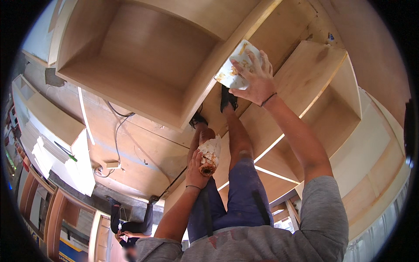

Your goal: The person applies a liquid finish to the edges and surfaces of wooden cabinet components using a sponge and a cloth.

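Observation:
My left hand is wrapped round a whitish, crusted bottle-shaped container, smeared with brown residue and showing a dark round opening at its near end. Farther up and to the right, my right hand grips a flat white rectangular piece, its fingers laid across the face. Yellow-brown smears cover that piece, which looks like a spreader. Its lower left corner is at the front edge of a wooden cabinet box; whether they touch I cannot tell.
A second open wooden cabinet lies to the right. Cables and a small box are on the board surface at left. White panels stack farther left. Another person is at the lower left.

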{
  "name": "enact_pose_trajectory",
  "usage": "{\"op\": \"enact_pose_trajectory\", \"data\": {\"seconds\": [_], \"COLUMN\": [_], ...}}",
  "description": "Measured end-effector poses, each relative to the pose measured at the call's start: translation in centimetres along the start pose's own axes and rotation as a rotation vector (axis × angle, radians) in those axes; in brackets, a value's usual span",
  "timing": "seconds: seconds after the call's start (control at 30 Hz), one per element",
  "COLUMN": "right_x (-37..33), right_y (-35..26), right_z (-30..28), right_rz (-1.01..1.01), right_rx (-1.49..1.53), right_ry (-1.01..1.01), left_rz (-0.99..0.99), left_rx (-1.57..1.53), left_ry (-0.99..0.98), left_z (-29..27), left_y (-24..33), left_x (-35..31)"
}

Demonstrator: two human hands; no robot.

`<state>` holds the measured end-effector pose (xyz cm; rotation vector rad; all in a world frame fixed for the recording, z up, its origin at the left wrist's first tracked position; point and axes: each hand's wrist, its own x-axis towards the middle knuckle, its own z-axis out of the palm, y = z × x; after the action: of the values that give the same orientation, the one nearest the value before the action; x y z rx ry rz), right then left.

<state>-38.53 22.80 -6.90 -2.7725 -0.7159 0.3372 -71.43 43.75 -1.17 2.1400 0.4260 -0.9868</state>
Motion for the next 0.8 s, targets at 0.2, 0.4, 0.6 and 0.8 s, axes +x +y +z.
{"op": "enact_pose_trajectory", "data": {"seconds": [0.2,0.4,0.6,0.8], "right_x": [-0.1,0.2,1.2,-1.4], "right_y": [-0.2,-1.7,-1.9,-1.7], "right_z": [0.6,-2.3,-2.7,-3.5], "right_rz": [0.035,0.043,0.072,0.157], "right_rx": [-0.072,-0.109,-0.179,-0.228], "right_ry": [-0.070,-0.086,-0.187,-0.389], "left_rz": [-0.039,-0.056,-0.022,0.007], "left_rx": [-0.061,-0.056,-0.059,-0.085], "left_ry": [-0.028,-0.043,-0.018,0.021], "left_z": [-0.6,-0.7,-0.6,-0.8], "left_y": [-0.1,-0.4,-0.9,-2.0], "left_x": [-0.4,-0.5,-0.5,-0.6]}}
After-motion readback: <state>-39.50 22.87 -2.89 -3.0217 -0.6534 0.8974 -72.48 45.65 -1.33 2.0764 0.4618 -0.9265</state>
